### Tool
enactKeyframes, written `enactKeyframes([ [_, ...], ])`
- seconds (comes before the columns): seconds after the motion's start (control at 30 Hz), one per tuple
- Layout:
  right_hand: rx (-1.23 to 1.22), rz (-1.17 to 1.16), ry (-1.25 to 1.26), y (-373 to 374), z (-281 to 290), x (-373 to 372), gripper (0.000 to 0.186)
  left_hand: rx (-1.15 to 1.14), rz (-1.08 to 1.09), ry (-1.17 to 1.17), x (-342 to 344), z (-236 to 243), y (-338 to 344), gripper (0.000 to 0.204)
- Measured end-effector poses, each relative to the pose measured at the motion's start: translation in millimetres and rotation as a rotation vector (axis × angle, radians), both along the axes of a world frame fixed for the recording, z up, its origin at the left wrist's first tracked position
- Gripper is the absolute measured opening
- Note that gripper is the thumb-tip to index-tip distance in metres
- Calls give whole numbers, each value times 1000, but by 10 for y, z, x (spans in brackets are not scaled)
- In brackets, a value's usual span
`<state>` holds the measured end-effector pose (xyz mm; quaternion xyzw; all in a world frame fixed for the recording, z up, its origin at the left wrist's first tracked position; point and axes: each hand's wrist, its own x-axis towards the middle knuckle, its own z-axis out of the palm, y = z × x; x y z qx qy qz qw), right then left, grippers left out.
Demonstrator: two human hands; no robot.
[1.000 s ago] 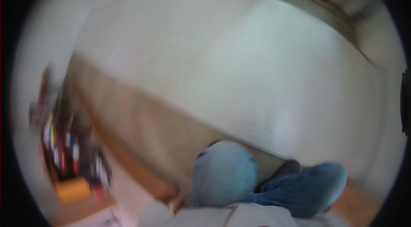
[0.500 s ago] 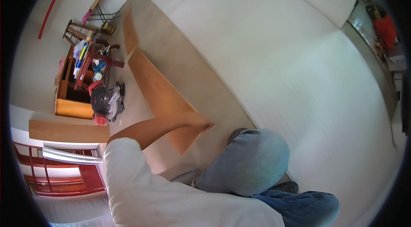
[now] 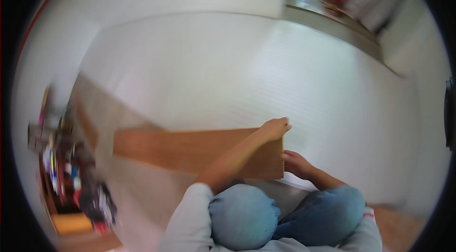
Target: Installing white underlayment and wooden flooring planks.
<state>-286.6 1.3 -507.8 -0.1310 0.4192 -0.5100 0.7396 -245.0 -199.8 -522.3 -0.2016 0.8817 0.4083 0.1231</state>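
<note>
Both hands gripping a plank's right end

The left hand [image 3: 274,128] is reaching across, arm outstretched, fingers curled over the top corner of the plank [image 3: 190,150]; the right hand [image 3: 297,164] is closing on its lower corner. The plank is lying flat on the floor [image 3: 247,71], before bent knees.

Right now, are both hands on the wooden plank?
Yes: the left hand grips the far corner of the wooden plank, and the right hand holds its near end edge.
</note>
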Motion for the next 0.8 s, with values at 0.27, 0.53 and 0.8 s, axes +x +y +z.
enactKeyframes([
  [0.27,218,-410,624,557,-482,-10,41,-9,176,-63,1666,-375,-919,67],
  [0.53,453,-383,955,1094,-163,-532,58,-34,212,-499,2415,-289,-1291,48],
  [0.8,577,-635,1302,2129,-429,-1821,58,-434,17,-349,573,290,-364,62],
])
